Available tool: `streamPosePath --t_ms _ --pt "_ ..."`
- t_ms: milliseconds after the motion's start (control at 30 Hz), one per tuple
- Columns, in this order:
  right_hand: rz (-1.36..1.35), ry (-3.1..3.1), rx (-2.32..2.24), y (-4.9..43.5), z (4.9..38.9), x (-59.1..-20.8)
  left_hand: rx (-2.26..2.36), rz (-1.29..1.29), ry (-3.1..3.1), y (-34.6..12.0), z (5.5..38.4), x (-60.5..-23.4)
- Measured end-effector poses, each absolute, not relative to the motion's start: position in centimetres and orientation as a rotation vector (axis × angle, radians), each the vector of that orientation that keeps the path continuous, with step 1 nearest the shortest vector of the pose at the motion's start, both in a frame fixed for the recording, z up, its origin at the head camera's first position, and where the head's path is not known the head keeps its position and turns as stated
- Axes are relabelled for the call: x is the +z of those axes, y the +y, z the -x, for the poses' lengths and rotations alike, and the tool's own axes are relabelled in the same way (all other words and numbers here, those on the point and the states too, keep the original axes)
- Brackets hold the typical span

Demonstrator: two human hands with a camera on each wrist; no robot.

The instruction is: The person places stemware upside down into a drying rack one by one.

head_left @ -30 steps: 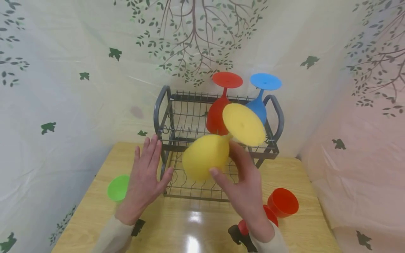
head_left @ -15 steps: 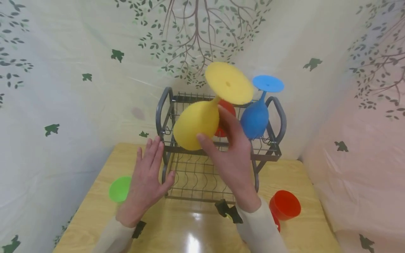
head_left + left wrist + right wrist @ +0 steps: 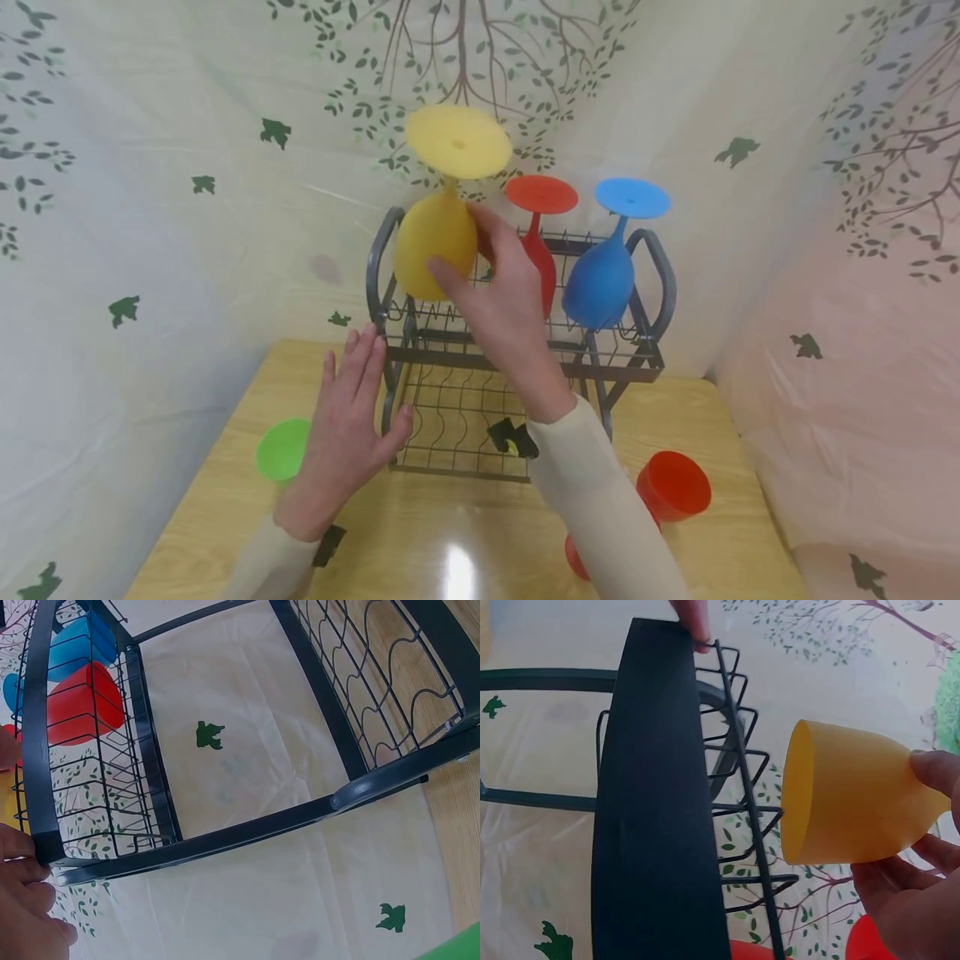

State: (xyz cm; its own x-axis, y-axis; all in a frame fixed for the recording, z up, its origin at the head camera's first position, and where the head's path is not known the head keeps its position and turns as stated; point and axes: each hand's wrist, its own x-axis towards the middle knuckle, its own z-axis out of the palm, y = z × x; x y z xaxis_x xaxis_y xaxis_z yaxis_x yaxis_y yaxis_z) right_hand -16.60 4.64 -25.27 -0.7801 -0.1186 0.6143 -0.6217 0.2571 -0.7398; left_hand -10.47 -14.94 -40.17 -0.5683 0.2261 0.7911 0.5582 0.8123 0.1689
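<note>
My right hand (image 3: 498, 300) grips a yellow plastic wine glass (image 3: 431, 250) by its bowl, fingers on one side and thumb on the other. The glass is upside down, its round foot uppermost, over the left part of the dish rack's (image 3: 480, 362) top tier. In the right wrist view the glass's rim (image 3: 799, 791) faces the wire tier with a gap between. My left hand (image 3: 345, 433) rests its straight fingertips at the rack's front left corner. A red wine glass (image 3: 538, 258) and a blue wine glass (image 3: 600, 283) stand inverted on the top tier.
A green cup (image 3: 281, 450) is on the wooden table (image 3: 420, 542) left of the rack, partly behind my left hand. To the right is a red cup (image 3: 675, 487), with more red pieces partly hidden by my right sleeve (image 3: 600, 500). A leaf-patterned sheet (image 3: 225, 250) hangs behind.
My right hand has carried the yellow wine glass up and to the left, from in front of the rack to over its top tier, and turned it more upright. The left hand has stayed put.
</note>
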Motion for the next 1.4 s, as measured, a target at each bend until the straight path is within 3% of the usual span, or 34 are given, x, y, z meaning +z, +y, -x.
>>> streamPosePath --t_ms 467,1400 --pt "-0.593 -2.45 1.49 4.0 20.0 -25.6 -0.52 0.585 -2.18 -15.2 10.5 -40.2" --pt "-0.671 -2.76 1.402 4.8 22.3 -26.2 -0.548 0.612 -2.206 -15.3 10.5 -40.1"
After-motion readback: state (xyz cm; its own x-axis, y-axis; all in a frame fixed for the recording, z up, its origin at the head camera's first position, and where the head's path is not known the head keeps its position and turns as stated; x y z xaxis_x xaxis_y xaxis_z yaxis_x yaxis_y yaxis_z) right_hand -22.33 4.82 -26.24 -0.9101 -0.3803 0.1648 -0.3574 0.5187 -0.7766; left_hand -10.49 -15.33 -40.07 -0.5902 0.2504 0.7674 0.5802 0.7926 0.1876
